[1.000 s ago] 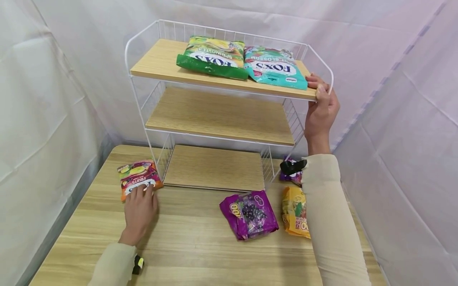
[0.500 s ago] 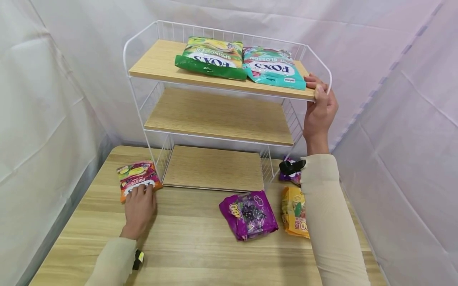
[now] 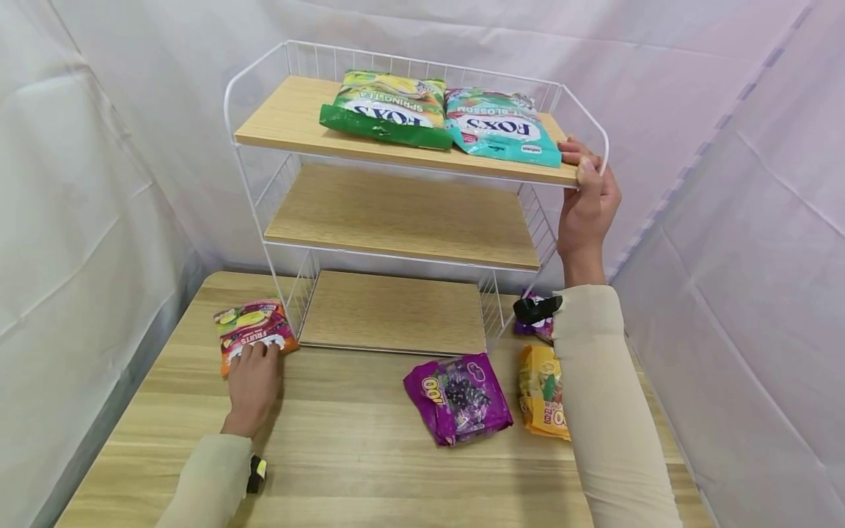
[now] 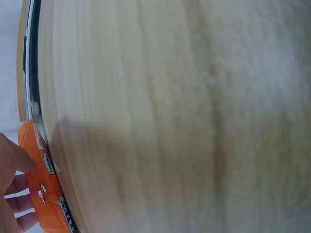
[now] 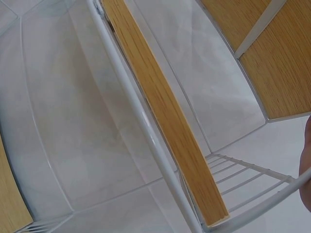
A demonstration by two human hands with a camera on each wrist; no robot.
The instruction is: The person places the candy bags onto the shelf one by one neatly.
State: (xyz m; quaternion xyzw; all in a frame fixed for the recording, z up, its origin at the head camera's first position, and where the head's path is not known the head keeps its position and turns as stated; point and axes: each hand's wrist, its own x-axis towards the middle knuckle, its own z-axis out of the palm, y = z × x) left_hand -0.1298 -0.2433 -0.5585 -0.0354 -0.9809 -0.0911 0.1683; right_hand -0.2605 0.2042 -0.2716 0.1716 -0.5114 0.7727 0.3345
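Observation:
At the left of the table, my left hand (image 3: 253,385) pinches the near edge of a red and orange candy bag (image 3: 254,326) lying flat beside the rack. The left wrist view has the thumb and fingertips at the orange edge of this candy bag (image 4: 46,189); part of the grip is hidden. High on the right, my right hand (image 3: 590,202) grips the right front corner of the top board of a white wire shelf rack (image 3: 403,161), thumb at the front edge. Only a sliver of the right hand (image 5: 305,170) enters the right wrist view.
Green (image 3: 389,110) and turquoise (image 3: 502,126) candy bags lie on the top board. On the table are a purple grape candy bag (image 3: 460,400), a yellow bag (image 3: 543,392) partly behind the right sleeve, and another purple bag (image 3: 533,323). White sheeting (image 3: 739,293) surrounds the table.
The view has shifted slightly, and the left hand's fingers look a little more curled at the bag's edge. The right hand keeps its hold on the rack.

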